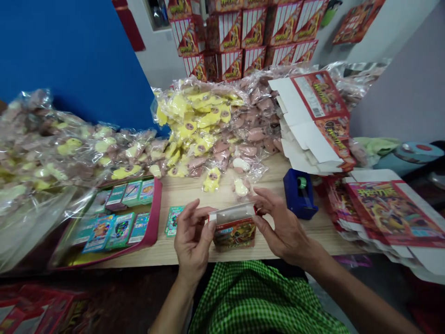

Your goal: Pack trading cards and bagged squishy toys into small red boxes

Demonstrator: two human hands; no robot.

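This looked like a small packing room for toys: red printed cartons (243, 32) were stacked against the wall, bagged plush figures (208, 120) heaped on the desk (194, 192), beside flat unfolded boxes (314, 123).

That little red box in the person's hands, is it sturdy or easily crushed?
Probably light and crushable: the red box looks like thin printed card, its white flap open. Left hand and right hand pinch its ends, so it likely holds shape.
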